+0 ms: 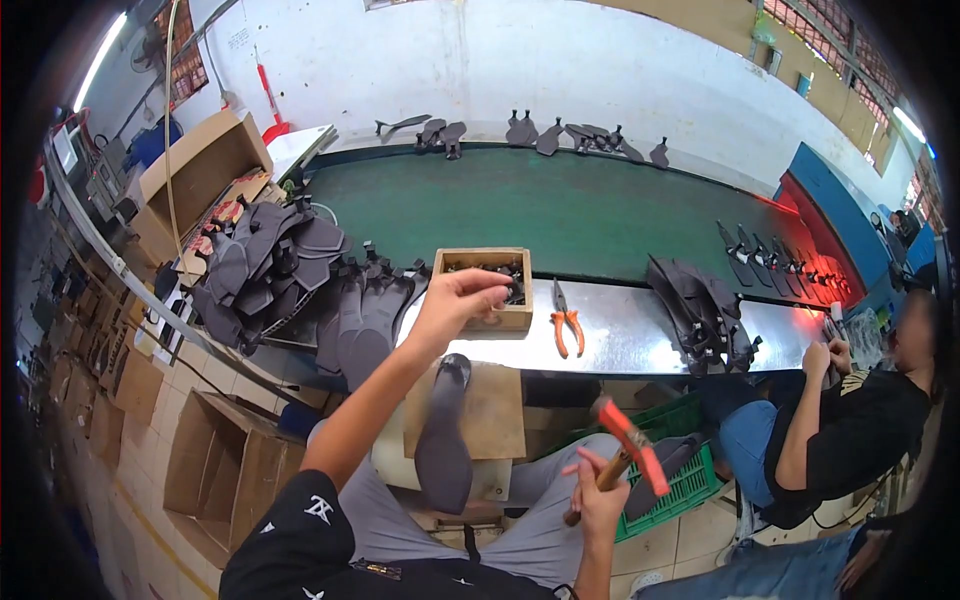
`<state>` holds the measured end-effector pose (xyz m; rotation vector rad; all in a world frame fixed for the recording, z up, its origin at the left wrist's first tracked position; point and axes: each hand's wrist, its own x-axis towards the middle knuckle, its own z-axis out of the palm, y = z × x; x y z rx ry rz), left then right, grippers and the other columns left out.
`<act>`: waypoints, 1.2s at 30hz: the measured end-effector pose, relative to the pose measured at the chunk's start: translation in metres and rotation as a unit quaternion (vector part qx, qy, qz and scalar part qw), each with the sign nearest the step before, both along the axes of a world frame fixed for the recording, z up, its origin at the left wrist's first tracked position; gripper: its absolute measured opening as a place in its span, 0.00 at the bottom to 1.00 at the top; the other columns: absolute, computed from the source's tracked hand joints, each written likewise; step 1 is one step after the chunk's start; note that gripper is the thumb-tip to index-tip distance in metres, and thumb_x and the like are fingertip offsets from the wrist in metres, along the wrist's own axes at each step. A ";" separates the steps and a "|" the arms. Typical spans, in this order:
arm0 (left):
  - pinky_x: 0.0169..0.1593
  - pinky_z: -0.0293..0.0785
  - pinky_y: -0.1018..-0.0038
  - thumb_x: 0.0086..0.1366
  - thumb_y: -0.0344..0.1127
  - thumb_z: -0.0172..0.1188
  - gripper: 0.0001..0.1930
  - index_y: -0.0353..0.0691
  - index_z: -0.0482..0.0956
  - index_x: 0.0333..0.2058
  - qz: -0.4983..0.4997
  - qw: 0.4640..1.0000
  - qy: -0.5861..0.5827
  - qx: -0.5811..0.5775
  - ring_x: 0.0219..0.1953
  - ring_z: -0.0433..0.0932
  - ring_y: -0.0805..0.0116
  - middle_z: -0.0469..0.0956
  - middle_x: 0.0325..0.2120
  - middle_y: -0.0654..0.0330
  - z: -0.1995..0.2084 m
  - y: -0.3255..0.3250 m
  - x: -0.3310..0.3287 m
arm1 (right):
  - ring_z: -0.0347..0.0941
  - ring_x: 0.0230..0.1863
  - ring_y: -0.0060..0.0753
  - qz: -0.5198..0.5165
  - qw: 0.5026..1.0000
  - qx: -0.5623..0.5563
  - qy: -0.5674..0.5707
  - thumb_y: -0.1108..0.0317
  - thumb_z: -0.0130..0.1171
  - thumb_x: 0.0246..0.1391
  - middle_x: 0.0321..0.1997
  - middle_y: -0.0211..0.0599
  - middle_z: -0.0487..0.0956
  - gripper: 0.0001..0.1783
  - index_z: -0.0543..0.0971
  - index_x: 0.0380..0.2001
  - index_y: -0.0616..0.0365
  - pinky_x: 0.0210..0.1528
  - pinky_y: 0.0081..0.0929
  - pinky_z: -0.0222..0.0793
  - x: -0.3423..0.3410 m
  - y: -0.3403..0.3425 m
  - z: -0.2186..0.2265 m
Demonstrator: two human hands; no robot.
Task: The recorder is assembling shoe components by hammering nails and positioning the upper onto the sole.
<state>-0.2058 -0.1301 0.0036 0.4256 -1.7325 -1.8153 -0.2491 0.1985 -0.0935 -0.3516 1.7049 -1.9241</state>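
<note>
Left hand (460,303), contents unclear
Anything pinched is too small to tell; the wooden box (514,320) is partly hidden.

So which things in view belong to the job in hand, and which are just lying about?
Seemingly in the job:
hammer, in the right hand
dark sole on the wooden board
wooden parts box, by the left hand

Seemingly lying about:
orange-handled pliers
cardboard box on the floor
red long-handled tool
</note>
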 end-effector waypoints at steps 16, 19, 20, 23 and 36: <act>0.44 0.74 0.76 0.58 0.33 0.70 0.19 0.34 0.77 0.46 0.109 0.974 -0.017 -0.197 0.44 0.77 0.70 0.76 0.45 0.57 -0.005 0.086 0.118 | 0.67 0.20 0.11 0.145 0.966 -0.084 0.198 0.78 0.65 0.55 0.35 0.32 0.81 0.10 0.82 0.41 0.65 0.17 0.13 0.58 0.042 -0.100 0.112; 0.42 0.74 0.73 0.56 0.39 0.71 0.24 0.36 0.76 0.48 0.175 0.922 -0.075 -0.339 0.41 0.78 0.66 0.76 0.48 0.55 -0.070 0.034 0.104 | 0.66 0.19 0.09 0.147 0.961 -0.076 0.222 0.79 0.66 0.53 0.31 0.30 0.81 0.08 0.82 0.38 0.65 0.16 0.14 0.53 0.037 -0.123 0.088; 0.41 0.74 0.71 0.56 0.39 0.70 0.22 0.36 0.77 0.47 0.198 0.881 -0.058 -0.425 0.38 0.78 0.64 0.78 0.46 0.54 -0.086 0.022 0.097 | 0.63 0.18 0.08 0.155 0.962 -0.037 0.220 0.77 0.66 0.54 0.25 0.25 0.78 0.08 0.82 0.37 0.65 0.17 0.14 0.51 0.029 -0.128 0.082; 0.40 0.74 0.69 0.54 0.36 0.70 0.18 0.36 0.81 0.42 0.080 0.957 -0.086 -0.267 0.35 0.79 0.60 0.82 0.37 0.54 -0.100 0.009 0.088 | 0.61 0.17 0.08 0.188 0.955 -0.019 0.230 0.74 0.66 0.55 0.22 0.21 0.75 0.08 0.82 0.38 0.65 0.18 0.14 0.50 0.011 -0.147 0.071; 0.51 0.71 0.65 0.50 0.35 0.71 0.14 0.36 0.83 0.35 0.143 0.935 -0.064 -0.317 0.44 0.81 0.58 0.84 0.36 0.56 -0.113 0.037 0.113 | 0.79 0.39 0.28 0.287 0.909 0.010 0.303 0.75 0.66 0.51 0.41 0.39 0.83 0.13 0.81 0.41 0.68 0.44 0.26 0.73 -0.001 -0.177 0.039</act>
